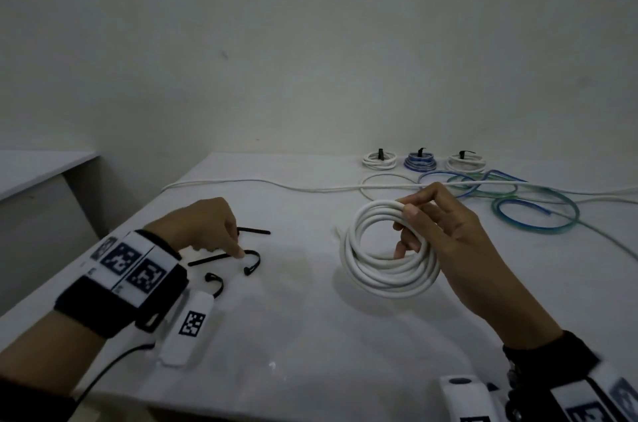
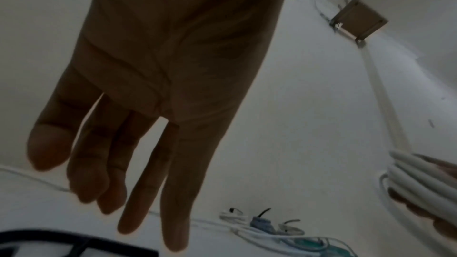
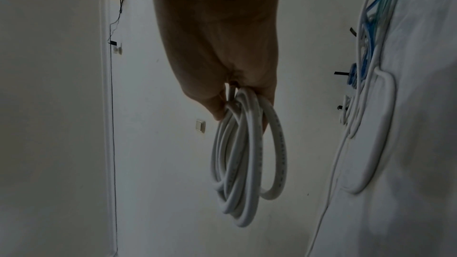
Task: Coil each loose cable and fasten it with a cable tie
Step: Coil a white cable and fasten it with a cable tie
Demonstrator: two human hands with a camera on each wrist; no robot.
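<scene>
My right hand point(image 1: 424, 218) grips a coil of thick white cable point(image 1: 386, 249) by its upper right side and holds it just above the white table point(image 1: 310, 335). In the right wrist view the white coil point(image 3: 247, 163) hangs from the curled fingers point(image 3: 217, 108). My left hand point(image 1: 221, 235) reaches down at the left, its fingers straight in the left wrist view point(image 2: 148, 144). One fingertip touches a curved black cable tie point(image 1: 253, 262) that lies on the table. A straight black tie point(image 1: 255, 232) lies just beyond it and a short bent one point(image 1: 215, 281) nearer to me.
Three tied coils stand at the back right: white point(image 1: 379, 160), blue point(image 1: 420, 161), white point(image 1: 465, 162). A loose white cable point(image 1: 276, 184) and a loose blue-green cable point(image 1: 531, 211) sprawl across the far side. A white marker block point(image 1: 188, 328) lies by my left wrist.
</scene>
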